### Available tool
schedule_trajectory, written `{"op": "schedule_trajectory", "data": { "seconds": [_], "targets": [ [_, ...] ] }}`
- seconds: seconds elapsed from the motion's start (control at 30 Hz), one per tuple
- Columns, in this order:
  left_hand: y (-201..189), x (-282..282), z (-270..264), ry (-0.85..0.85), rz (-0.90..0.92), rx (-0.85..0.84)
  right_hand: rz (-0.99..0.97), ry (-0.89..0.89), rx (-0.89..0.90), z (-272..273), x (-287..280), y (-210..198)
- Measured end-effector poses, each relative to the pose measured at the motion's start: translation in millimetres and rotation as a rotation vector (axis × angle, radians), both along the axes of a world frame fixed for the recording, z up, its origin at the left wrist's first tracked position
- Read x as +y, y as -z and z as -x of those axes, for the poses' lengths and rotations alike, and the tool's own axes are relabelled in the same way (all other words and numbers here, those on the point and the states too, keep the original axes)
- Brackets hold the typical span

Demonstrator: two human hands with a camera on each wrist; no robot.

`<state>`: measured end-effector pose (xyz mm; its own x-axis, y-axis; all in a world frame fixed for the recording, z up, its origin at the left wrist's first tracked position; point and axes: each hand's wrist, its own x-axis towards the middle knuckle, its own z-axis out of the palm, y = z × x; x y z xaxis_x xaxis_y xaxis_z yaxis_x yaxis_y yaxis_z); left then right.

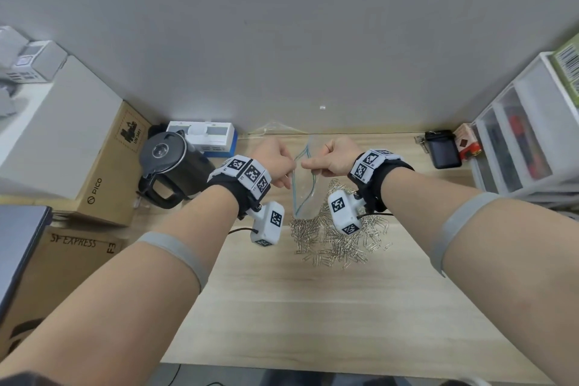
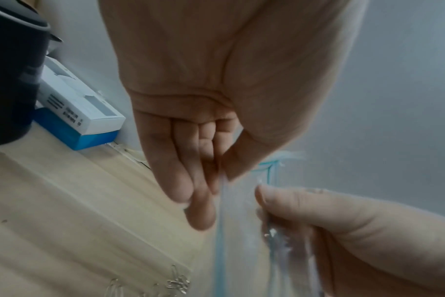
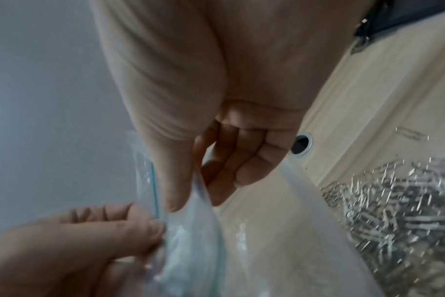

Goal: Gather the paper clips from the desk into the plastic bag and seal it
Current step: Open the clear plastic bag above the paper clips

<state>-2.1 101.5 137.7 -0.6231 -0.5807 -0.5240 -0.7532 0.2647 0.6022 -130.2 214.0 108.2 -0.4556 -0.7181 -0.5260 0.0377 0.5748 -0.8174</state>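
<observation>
Both hands, left (image 1: 275, 163) and right (image 1: 335, 160), pinch opposite lips of the bag (image 1: 302, 185), held upright above the desk (image 1: 282, 307); the clips (image 1: 338, 244) lie heaped just below and toward the right hand.

desk (image 1: 282, 307): light wood | on it: paper clips (image 1: 338, 244) heap, kettle (image 1: 169, 169), boxes (image 1: 103, 166)

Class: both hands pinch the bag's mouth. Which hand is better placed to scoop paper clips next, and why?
Probably the right hand: the paper clips lie beneath and right of it. The left hand can hold the plastic bag.
</observation>
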Motion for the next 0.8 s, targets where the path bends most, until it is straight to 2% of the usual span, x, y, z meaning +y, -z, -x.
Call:
{"op": "schedule_trajectory", "data": {
  "seconds": [0.1,0.2,0.4,0.47,0.6,0.8],
  "targets": [
    [2.7,-7.7,-8.5,-0.055,0.133,-0.012,-0.125,-0.058,0.249,9.0,6.5,0.6],
    [4.5,-17.9,-19.4,-0.049,0.257,-0.027,-0.153,-0.075,0.337,17.7,11.7,-0.2],
    [5.8,-27.7,-22.4,0.206,0.465,-0.049,-0.226,-0.197,0.454,23.3,8.7,0.9],
    [0.7,-29.5,-19.2,0.153,0.436,0.0,-0.252,-0.201,0.451,24.4,4.5,-2.1],
    [-14.5,-31.1,-14.8,0.014,0.218,0.208,-0.209,-0.157,0.227,19.6,-1.1,-14.9],
    [-31.2,-28.8,-6.2,-0.017,0.027,0.407,-0.155,-0.116,0.17,19.2,-8.3,-27.0]
  ]
}}
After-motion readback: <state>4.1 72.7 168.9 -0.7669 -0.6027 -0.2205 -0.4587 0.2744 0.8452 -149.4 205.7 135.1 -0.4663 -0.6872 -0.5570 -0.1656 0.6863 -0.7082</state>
